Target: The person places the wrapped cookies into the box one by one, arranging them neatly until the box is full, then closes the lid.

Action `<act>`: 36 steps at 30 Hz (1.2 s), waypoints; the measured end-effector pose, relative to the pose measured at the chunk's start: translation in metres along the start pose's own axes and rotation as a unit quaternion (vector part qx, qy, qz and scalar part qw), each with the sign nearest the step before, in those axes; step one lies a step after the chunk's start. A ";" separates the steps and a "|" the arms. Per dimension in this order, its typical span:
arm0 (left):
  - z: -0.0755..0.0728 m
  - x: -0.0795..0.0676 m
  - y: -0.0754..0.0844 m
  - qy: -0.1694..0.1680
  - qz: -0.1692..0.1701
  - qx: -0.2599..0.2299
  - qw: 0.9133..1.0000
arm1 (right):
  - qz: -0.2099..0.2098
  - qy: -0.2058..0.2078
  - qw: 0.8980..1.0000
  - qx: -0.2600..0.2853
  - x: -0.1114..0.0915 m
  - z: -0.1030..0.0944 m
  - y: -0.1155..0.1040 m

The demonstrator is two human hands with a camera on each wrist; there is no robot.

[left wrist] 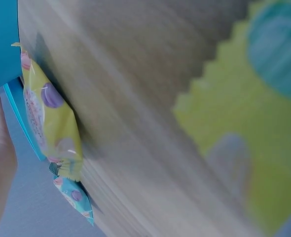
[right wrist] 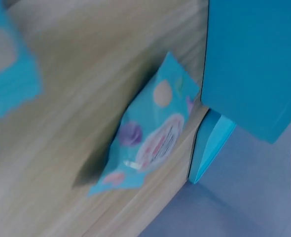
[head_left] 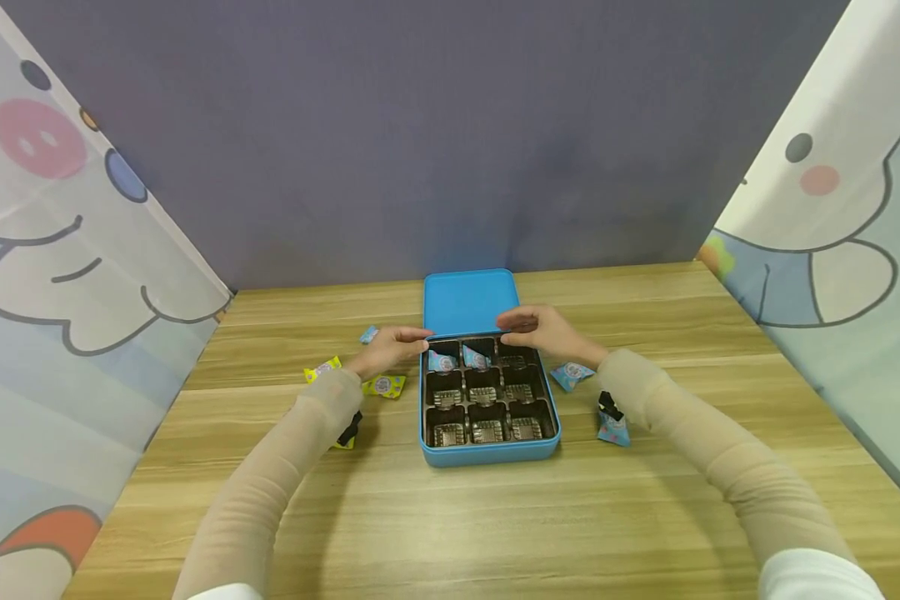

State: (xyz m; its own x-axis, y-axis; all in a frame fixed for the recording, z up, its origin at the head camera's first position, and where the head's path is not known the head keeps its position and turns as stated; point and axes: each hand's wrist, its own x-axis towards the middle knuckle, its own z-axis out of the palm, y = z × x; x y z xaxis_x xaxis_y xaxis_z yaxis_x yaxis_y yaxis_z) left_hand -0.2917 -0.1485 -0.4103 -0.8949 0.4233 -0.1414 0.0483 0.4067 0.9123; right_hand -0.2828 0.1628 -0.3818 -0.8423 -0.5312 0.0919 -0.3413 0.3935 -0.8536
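Observation:
A blue tin box (head_left: 491, 452) holds a dark tray divided into several compartments, its lid (head_left: 471, 302) lying back behind it. One blue candy packet (head_left: 441, 362) sits in the back left compartment, another blue candy packet (head_left: 476, 357) in the back middle one. My left hand (head_left: 396, 348) reaches to the box's back left corner, fingertips right at the rim, fingers extended. Over the back right compartment hovers my right hand (head_left: 542, 330), thumb and fingers apart near the lid's edge, nothing visible between them. Only the edge of each hand shows in its wrist view.
Right of the box lie blue packets (head_left: 572, 376) (right wrist: 148, 131), one partly behind a black wrist strap (head_left: 611, 406). On the left are yellow packets (head_left: 384, 386) (left wrist: 52, 113) and a small blue packet (head_left: 368, 334). A grey partition (head_left: 390, 150) stands behind the wooden table (head_left: 450, 533).

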 end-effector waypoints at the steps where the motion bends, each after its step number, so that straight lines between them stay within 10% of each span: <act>1: 0.000 0.001 0.000 -0.002 0.001 -0.002 1.000 | 0.004 -0.001 1.000 0.001 -0.001 -0.002 0.000; 36: -0.001 -0.003 0.001 -0.010 -0.007 -0.015 1.000 | 0.047 -0.027 0.997 -0.057 -0.055 -0.049 0.031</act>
State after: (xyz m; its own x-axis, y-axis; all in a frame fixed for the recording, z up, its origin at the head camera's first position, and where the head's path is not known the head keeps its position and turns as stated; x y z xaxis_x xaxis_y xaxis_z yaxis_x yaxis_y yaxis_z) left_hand -0.2901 -0.1504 -0.4085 -0.8863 0.4342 -0.1610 0.0232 0.3889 0.9210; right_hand -0.2676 0.2410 -0.3885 -0.8501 -0.5265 -0.0161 -0.3100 0.5247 -0.7929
